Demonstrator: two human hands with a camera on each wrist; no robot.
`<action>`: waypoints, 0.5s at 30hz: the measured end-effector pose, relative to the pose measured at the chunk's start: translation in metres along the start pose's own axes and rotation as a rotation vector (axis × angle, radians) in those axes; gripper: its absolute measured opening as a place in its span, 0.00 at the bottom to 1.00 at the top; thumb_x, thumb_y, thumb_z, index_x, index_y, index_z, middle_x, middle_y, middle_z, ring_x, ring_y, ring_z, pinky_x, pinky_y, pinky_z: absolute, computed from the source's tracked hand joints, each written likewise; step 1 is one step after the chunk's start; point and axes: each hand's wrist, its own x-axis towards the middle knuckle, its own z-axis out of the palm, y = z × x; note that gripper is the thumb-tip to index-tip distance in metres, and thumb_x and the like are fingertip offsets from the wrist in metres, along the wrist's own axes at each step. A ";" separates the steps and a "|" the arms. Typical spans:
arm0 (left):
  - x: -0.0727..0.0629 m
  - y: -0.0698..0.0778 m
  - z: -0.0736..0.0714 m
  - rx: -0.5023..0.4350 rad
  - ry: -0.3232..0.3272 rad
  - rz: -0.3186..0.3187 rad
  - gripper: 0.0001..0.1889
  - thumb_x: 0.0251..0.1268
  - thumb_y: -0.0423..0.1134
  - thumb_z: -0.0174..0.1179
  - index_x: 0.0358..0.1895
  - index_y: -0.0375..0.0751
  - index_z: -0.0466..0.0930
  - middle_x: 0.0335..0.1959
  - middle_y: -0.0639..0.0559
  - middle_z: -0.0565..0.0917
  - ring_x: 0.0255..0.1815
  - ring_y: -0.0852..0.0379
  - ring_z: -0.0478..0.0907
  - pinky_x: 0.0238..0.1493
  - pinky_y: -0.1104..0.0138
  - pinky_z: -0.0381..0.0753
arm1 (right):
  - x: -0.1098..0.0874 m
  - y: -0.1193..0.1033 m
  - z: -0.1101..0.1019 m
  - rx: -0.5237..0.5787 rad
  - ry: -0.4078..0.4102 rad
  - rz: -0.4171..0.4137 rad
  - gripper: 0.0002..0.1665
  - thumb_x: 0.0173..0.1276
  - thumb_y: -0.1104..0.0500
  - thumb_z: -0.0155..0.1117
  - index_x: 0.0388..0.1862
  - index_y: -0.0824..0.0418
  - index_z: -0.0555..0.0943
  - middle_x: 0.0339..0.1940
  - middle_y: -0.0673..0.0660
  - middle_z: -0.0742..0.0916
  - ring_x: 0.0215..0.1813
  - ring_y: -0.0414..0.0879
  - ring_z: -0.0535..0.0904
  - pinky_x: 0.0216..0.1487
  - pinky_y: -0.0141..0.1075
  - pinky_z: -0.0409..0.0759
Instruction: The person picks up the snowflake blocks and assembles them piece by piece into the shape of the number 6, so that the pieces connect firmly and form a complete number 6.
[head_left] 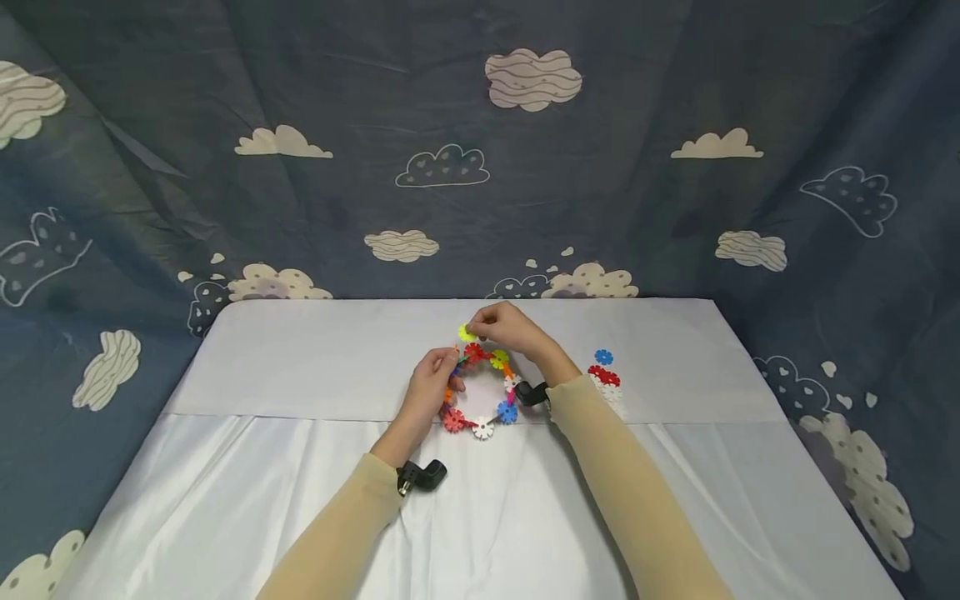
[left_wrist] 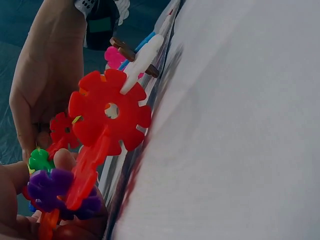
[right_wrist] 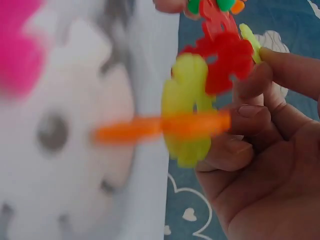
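Observation:
A ring of interlocked flower-shaped plastic discs (head_left: 453, 420) in red, white, blue, yellow, orange and other colours is held up over the white table. My left hand (head_left: 430, 385) grips its left side, with fingers around a purple disc (left_wrist: 49, 190) and its neighbours in the left wrist view. At the top of the ring, my right hand (head_left: 514, 330) pinches a yellow disc (head_left: 466, 333) between thumb and fingers. That disc (right_wrist: 251, 42) sits close behind a red disc (right_wrist: 227, 62) in the right wrist view; whether the two are joined I cannot tell.
Loose discs lie on the table right of the ring: a blue disc (head_left: 603, 357), red discs (head_left: 604, 375) and white discs (head_left: 609, 392). A dark curtain with a cloud print (head_left: 442, 167) hangs behind the white-covered table (head_left: 315, 358).

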 end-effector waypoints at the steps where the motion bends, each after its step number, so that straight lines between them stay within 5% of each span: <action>1: 0.000 0.000 0.001 0.008 -0.004 0.004 0.23 0.86 0.53 0.52 0.71 0.43 0.72 0.42 0.44 0.89 0.25 0.61 0.75 0.24 0.73 0.74 | 0.001 -0.001 0.001 -0.007 -0.009 -0.001 0.13 0.78 0.53 0.64 0.39 0.60 0.89 0.41 0.56 0.89 0.43 0.49 0.80 0.47 0.36 0.78; 5: 0.001 0.001 0.001 0.026 -0.007 0.017 0.23 0.86 0.54 0.52 0.70 0.43 0.72 0.51 0.41 0.90 0.27 0.61 0.76 0.25 0.74 0.75 | 0.003 -0.004 0.002 -0.022 -0.026 -0.004 0.13 0.77 0.54 0.65 0.41 0.61 0.90 0.44 0.56 0.90 0.45 0.47 0.80 0.51 0.37 0.80; 15: 0.000 -0.001 0.002 0.046 -0.002 0.024 0.23 0.85 0.55 0.52 0.69 0.44 0.73 0.52 0.41 0.90 0.27 0.60 0.75 0.24 0.74 0.74 | 0.004 -0.003 0.003 -0.043 -0.047 -0.004 0.13 0.79 0.54 0.63 0.42 0.61 0.88 0.40 0.54 0.87 0.43 0.46 0.76 0.47 0.35 0.77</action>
